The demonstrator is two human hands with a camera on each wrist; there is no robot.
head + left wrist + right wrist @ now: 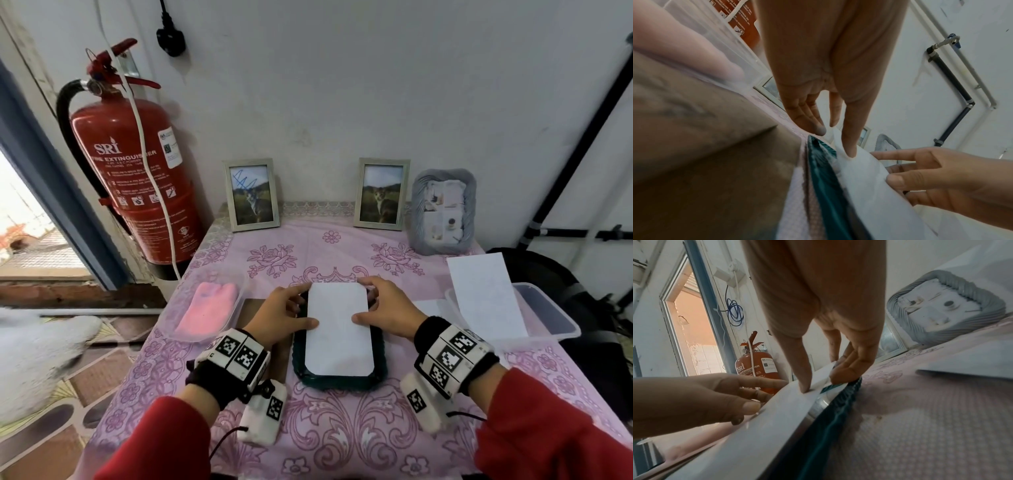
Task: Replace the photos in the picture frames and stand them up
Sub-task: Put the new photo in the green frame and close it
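A dark green picture frame (339, 381) lies face down in the middle of the table. A white photo (337, 329), blank side up, rests in its opening. My left hand (284, 311) touches the photo's left edge, thumb pressing down and straight fingers at the far left corner. My right hand (387, 308) mirrors it on the right edge. The left wrist view shows the left hand (835, 141) with its thumb on the photo (865, 175) beside the green frame (824, 170). The right wrist view shows the right hand (824, 382) pressing the photo (777, 418) above the frame (830, 426).
Two silver frames (253, 195) (382, 193) with dog photos and a grey frame (443, 212) stand against the back wall. A brown board (281, 356) lies left of the green frame. A clear tub with a pink cloth (205, 308) sits left, another tub (548, 315) holding white paper (483, 294) right. A fire extinguisher (130, 171) hangs at the left.
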